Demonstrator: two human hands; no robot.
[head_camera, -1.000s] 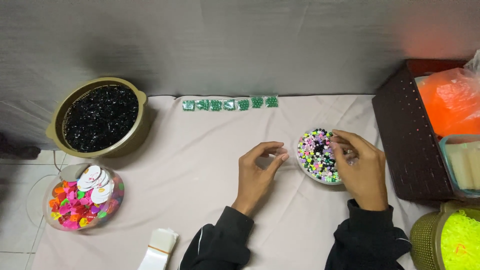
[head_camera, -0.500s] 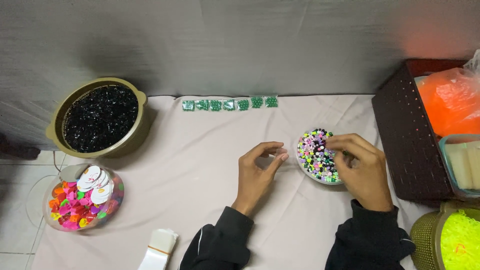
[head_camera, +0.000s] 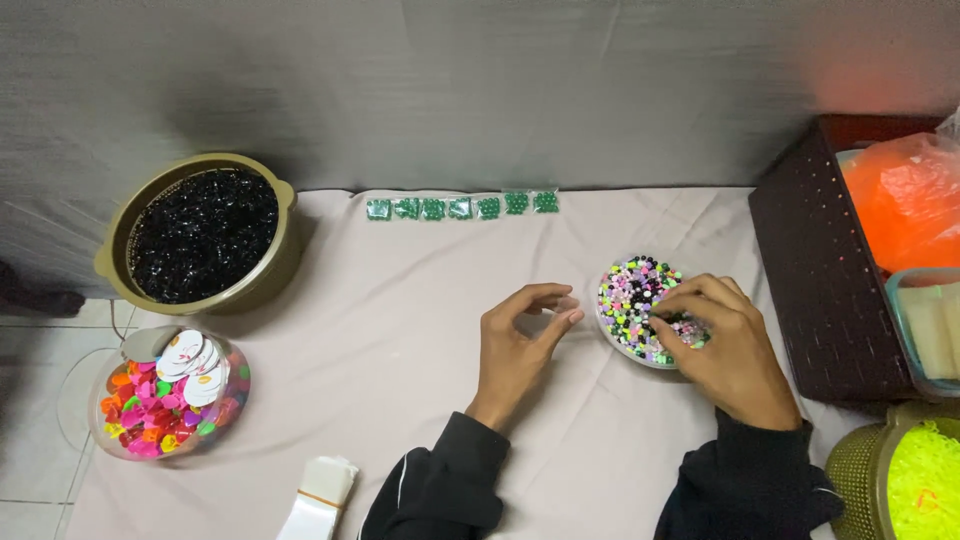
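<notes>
A small clear dish of mixed coloured beads (head_camera: 630, 295) sits on the pale cloth (head_camera: 400, 330) right of centre. My right hand (head_camera: 725, 350) lies over the dish's right side, fingertips pinched down among the beads; whether a bead is held I cannot tell. My left hand (head_camera: 520, 345) rests on the cloth just left of the dish, fingers curled, thumb and forefinger close together, possibly around a small clear thing that is too faint to make out. Both arms wear dark sleeves.
A row of small green bead packets (head_camera: 460, 207) lies at the far edge. An olive pot of black beads (head_camera: 205, 232) stands far left, a clear bowl of bright pieces (head_camera: 170, 395) below it. A stack of clear bags (head_camera: 320, 495) is near. A dark basket (head_camera: 810, 260) and a yellow-filled basket (head_camera: 920, 480) stand on the right.
My right hand's fingers have shifted slightly lower over the bead dish. My left hand has stayed almost still.
</notes>
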